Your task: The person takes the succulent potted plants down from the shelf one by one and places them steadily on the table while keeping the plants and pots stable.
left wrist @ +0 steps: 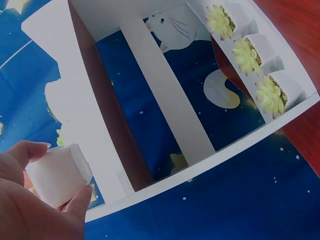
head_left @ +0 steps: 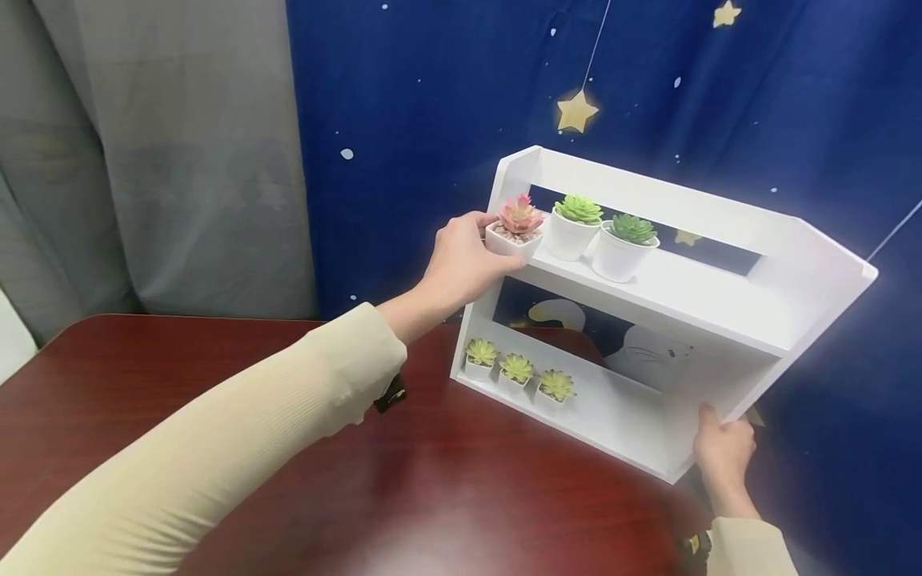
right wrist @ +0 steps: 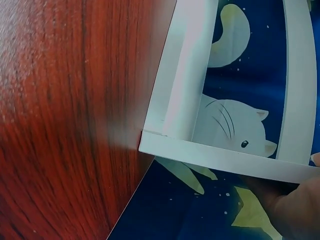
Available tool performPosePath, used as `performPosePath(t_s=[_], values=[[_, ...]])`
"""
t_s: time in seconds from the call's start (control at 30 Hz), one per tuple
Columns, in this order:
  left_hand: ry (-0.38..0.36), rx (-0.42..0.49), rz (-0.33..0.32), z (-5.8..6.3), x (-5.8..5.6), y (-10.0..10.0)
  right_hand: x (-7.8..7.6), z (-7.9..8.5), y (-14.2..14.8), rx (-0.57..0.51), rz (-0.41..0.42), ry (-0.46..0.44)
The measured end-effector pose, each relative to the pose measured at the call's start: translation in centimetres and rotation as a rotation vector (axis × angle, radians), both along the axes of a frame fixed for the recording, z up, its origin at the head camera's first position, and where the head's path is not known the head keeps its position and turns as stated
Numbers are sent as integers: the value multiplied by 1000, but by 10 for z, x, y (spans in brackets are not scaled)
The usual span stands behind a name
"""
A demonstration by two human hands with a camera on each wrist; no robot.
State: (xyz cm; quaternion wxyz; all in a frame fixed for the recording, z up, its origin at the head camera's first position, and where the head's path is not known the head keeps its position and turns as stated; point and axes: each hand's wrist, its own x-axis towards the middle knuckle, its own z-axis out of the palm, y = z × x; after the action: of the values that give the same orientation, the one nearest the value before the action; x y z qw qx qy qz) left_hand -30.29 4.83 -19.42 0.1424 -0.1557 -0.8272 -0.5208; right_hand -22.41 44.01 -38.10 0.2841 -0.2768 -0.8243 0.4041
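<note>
My left hand pinches a small white square pot holding a pink succulent, at the left end of the upper shelf. Beside it on that shelf stand a light green succulent in a white pot and a darker green one in a second white pot. On the right, my right hand grips the side panel of the white two-tier shelf, thumb on the inner side. Three small yellow-green succulents in white pots line the lower tier's left part.
The shelf stands on a dark red wooden table, near its right end. Behind hangs a blue curtain with stars and a cat print, and a grey curtain is at the left.
</note>
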Motion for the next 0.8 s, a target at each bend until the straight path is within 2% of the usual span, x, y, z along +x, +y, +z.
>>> performPosePath(t_s=[0.13,0.3,0.47,0.6,0.8], values=[[-66,35,-23,-6,11,-8,0,0,0,-3,-1,-7],[-149,76,-110,-21,28,-17,3,0,0,-6,1,-13],[-181,62,-153,-35,40,-31,1,0,-2,-12,22,-6],[-176,30,-147,-43,44,-43,-1,0,-3,-5,23,-3],[-169,21,-135,-51,41,-56,1,1,-2,19,7,12]])
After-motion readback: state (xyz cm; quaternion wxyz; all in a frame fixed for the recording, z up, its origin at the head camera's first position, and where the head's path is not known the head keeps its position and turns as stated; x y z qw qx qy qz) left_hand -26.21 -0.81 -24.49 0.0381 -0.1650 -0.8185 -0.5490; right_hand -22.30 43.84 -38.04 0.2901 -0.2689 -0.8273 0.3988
